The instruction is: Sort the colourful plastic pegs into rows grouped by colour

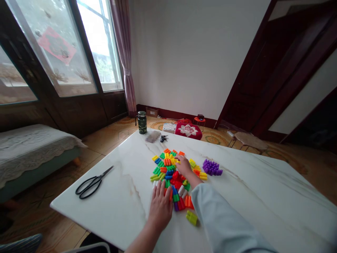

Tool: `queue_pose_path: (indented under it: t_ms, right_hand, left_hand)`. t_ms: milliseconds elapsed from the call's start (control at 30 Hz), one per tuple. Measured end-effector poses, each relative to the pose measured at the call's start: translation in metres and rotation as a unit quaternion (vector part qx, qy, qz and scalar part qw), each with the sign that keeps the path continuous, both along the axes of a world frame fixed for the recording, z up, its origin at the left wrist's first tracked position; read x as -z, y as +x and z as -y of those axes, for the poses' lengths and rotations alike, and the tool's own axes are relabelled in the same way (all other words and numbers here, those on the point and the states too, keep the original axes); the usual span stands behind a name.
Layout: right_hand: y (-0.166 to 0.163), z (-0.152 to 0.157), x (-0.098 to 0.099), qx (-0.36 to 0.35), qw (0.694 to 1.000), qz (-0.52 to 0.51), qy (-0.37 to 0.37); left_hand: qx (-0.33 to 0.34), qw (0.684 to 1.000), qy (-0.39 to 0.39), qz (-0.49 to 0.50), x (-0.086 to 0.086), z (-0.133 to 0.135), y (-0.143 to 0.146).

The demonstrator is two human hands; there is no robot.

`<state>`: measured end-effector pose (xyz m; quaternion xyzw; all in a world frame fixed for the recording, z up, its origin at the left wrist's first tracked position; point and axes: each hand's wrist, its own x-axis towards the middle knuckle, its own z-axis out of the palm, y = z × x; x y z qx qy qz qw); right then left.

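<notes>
A loose heap of coloured plastic building blocks (pixel 170 173) lies on the white marbled table (pixel 126 207). My left hand (pixel 160 205) rests at the near left edge of the heap, palm down with fingers stretched out, touching orange and white blocks. Reaching over the far side of the heap, my right hand (pixel 184 165) has its fingertips at some yellow blocks; whether it grips one is hard to make out. To the right of the heap stands a tight cluster of purple blocks (pixel 212 167). A lime-green block (pixel 192 218) lies apart, nearest to me.
Black-handled scissors (pixel 94 182) lie at the table's left. At the far corner are a camouflage-patterned bottle (pixel 142 123), a blurred-out item (pixel 152 136) and keys (pixel 163 138). A stool (pixel 249 141) stands beyond the table, and a cloth-covered seat (pixel 37 151) is at the left.
</notes>
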<state>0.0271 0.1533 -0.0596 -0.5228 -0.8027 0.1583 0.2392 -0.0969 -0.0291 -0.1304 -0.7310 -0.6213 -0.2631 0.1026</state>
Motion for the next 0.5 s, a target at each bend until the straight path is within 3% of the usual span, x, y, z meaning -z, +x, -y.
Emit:
queue_pose_path:
  t_ms: [233,500]
  right_hand:
    - [-0.027,-0.046,-0.005,-0.085,0.985,0.139,-0.051]
    - [-0.033,-0.054,-0.011,-0.082,0.973,0.204,-0.069]
  left_hand:
    - [-0.007,1.000,0.017,-0.007,0.001,-0.001,-0.001]
    - [-0.005,1.000,0.027,0.004,0.003,-0.001,-0.001]
